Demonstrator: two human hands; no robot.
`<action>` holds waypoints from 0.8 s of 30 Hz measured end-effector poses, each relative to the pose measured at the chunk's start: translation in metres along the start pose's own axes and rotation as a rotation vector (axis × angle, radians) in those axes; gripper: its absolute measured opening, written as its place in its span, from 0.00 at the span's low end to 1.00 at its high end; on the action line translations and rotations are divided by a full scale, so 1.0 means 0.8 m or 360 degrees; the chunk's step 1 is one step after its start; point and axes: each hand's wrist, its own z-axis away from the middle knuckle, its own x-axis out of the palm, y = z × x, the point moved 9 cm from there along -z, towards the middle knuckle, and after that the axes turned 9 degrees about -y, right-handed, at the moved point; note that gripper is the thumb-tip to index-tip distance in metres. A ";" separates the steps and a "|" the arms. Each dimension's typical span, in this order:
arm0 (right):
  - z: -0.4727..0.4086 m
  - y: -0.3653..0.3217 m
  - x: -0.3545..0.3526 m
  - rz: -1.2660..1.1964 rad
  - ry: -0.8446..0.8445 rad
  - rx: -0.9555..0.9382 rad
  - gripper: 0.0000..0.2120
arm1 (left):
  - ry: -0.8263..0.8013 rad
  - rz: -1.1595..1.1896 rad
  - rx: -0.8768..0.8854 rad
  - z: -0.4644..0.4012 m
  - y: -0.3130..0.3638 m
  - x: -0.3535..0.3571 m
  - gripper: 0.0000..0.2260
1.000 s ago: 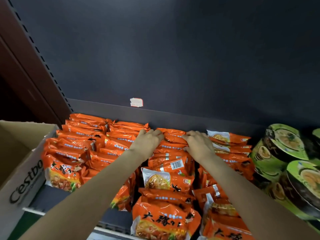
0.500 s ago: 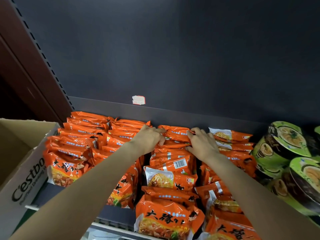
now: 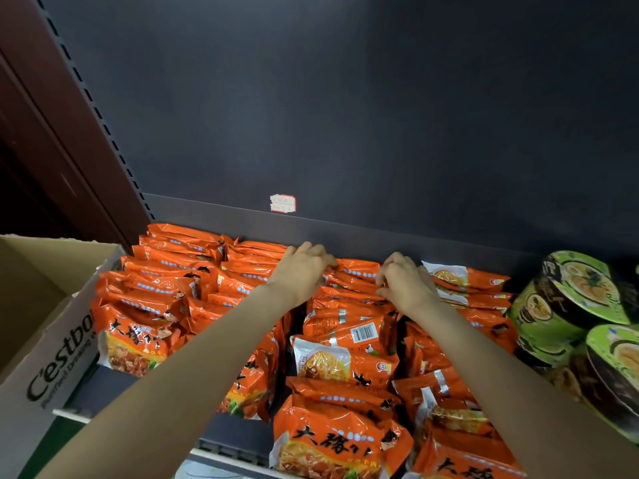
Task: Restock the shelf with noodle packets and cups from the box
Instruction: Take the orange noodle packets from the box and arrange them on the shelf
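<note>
Step in hand: seating glossy orange plastic noodle packets (image 3: pixel 349 276) at the dark metal shelf (image 3: pixel 380 236) rear. Left hand (image 3: pixel 304 271) and right hand (image 3: pixel 403 283) both grip them, fingers curled. Next, probably: fetch more from the brown cardboard box (image 3: pixel 52 344).

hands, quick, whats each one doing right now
Left hand: fingers curled on the rear orange noodle packets.
Right hand: pinching the same packets.

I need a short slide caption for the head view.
Both hands grip orange noodle packets at the shelf back.
</note>
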 end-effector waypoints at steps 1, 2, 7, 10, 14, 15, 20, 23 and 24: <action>0.002 0.000 -0.001 0.0011 0.0019 -0.0003 0.08 | 0.0006 -0.0091 -0.0020 -0.002 0.001 0.000 0.20; 0.005 -0.001 -0.002 0.0032 0.0049 -0.0005 0.09 | 0.0010 -0.0155 -0.0041 -0.004 0.001 0.000 0.20; 0.022 -0.004 -0.003 0.0136 0.0150 -0.0038 0.20 | -0.0017 -0.0184 -0.0013 -0.009 0.008 -0.002 0.16; 0.028 0.003 0.003 0.0062 0.0028 -0.0022 0.24 | -0.0172 -0.0085 0.0063 -0.009 0.013 0.007 0.17; 0.036 0.000 0.011 -0.0051 -0.0118 -0.0062 0.27 | -0.0340 0.0136 0.0107 -0.001 0.015 0.019 0.25; 0.037 -0.001 0.013 -0.0090 -0.0156 -0.0069 0.29 | -0.0371 0.0154 0.0111 0.001 0.015 0.021 0.26; 0.049 0.002 0.017 -0.0208 -0.0197 -0.0054 0.32 | -0.0475 0.0118 0.0122 0.006 0.015 0.031 0.23; 0.055 -0.003 0.014 -0.0180 -0.0119 -0.0081 0.30 | -0.0382 0.0187 0.0044 0.007 0.010 0.035 0.17; 0.056 -0.004 0.013 -0.0197 -0.0112 -0.0087 0.30 | -0.0344 0.0241 0.0018 0.008 0.008 0.035 0.16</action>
